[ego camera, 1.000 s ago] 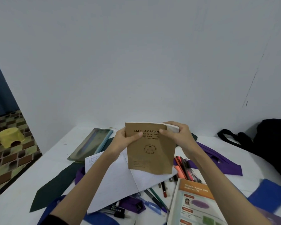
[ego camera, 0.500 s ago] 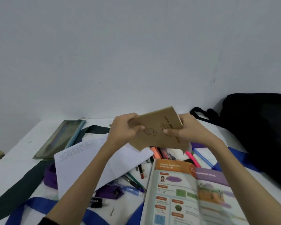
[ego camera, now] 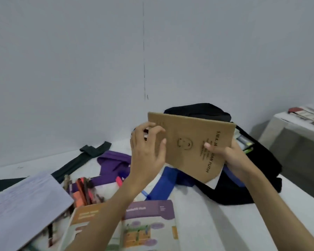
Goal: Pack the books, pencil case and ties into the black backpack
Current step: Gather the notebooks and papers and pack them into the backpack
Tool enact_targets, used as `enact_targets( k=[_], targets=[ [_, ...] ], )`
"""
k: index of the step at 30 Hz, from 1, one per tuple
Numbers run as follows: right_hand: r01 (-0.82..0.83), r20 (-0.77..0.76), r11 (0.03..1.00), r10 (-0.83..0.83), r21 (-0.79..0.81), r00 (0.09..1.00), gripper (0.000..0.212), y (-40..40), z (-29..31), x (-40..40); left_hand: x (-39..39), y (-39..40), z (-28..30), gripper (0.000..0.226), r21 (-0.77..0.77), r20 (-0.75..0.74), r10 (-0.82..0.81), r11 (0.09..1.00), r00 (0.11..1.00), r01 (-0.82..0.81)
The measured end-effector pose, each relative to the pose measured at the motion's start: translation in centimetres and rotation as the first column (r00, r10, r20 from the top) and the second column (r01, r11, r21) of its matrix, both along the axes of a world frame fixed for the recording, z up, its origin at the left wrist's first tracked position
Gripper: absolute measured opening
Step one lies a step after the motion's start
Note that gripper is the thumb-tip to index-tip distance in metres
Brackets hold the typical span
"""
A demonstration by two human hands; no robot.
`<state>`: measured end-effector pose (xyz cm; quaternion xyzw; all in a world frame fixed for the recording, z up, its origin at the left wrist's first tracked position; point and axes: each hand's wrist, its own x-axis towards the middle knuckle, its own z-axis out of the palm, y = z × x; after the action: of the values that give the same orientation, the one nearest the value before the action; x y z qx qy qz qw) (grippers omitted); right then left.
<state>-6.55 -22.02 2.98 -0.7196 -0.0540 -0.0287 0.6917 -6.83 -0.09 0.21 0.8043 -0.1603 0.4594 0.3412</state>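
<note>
A brown paper-covered notebook (ego camera: 190, 142) is held up in front of the black backpack (ego camera: 243, 183), which lies on the white table at the right. My right hand (ego camera: 230, 156) grips the notebook's right lower edge, thumb on the cover. My left hand (ego camera: 147, 151) is at its left edge with fingers spread and loosely bent; whether it still grips is unclear. An open colourful textbook (ego camera: 149, 223) lies near me. A dark green tie (ego camera: 80, 160), a purple tie (ego camera: 114, 160) and a blue tie (ego camera: 163, 185) lie on the table.
A sheet of written paper (ego camera: 25, 201) lies at the left over pens and markers (ego camera: 83, 189). A grey-white cabinet (ego camera: 297, 140) with a red-edged object on top stands at the right. A pale wall rises behind the white table (ego camera: 216, 223).
The view and both hands have swung right. The notebook has moved from above the pens to in front of the backpack, and my left hand's fingers have loosened on its edge.
</note>
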Motion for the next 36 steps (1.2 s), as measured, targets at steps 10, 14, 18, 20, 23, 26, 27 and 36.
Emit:
enact_targets(
  k=[10, 14, 18, 20, 23, 26, 27, 36],
  targets=[
    [0.067, -0.118, 0.983, -0.047, 0.172, 0.992, 0.021, -14.2, -1.0, 5.4, 3.5, -12.3, -4.8, 0.101, -0.431, -0.708, -0.331, 0.902, 0.624, -0.010],
    [0.032, -0.195, 0.959, 0.024, 0.280, 0.981, 0.018, -16.1, -0.6, 6.9, 4.3, -12.1, -5.0, 0.038, -0.453, -0.783, -0.358, 0.889, 0.509, -0.072],
    [-0.001, -0.328, 0.924, 0.137, 0.382, 0.935, 0.017, -18.1, -0.4, 8.3, 6.3, -10.2, -2.2, 0.019, -0.631, -0.709, -0.470, 0.756, 0.526, -0.174],
    [-0.055, -0.372, 0.917, 0.214, 0.396, 0.903, 0.018, -18.9, -0.6, 8.8, 8.1, -9.4, -0.3, 0.023, -0.685, -0.672, -0.474, 0.689, 0.569, -0.236],
    [-0.161, -0.417, 0.914, 0.321, 0.373, 0.851, 0.044, -19.5, -0.9, 9.5, 10.7, -9.0, 2.9, 0.024, -0.697, -0.641, -0.434, 0.675, 0.633, -0.243],
    [-0.226, -0.449, 0.907, 0.378, 0.356, 0.810, 0.039, -19.8, -1.3, 10.0, 12.4, -9.8, 6.6, 0.021, -0.612, -0.602, -0.300, 0.768, 0.740, -0.187],
    [-0.215, -0.457, 0.911, 0.367, 0.351, 0.810, 0.022, -19.8, -1.4, 10.2, 12.7, -10.3, 7.8, 0.022, -0.535, -0.579, -0.217, 0.828, 0.786, -0.166],
    [-0.045, -0.456, 0.960, 0.173, 0.278, 0.873, 0.013, -19.3, -2.2, 11.9, 11.7, -14.8, 14.7, 0.018, 0.304, -0.124, 0.264, 0.928, 0.957, -0.216]
  ],
)
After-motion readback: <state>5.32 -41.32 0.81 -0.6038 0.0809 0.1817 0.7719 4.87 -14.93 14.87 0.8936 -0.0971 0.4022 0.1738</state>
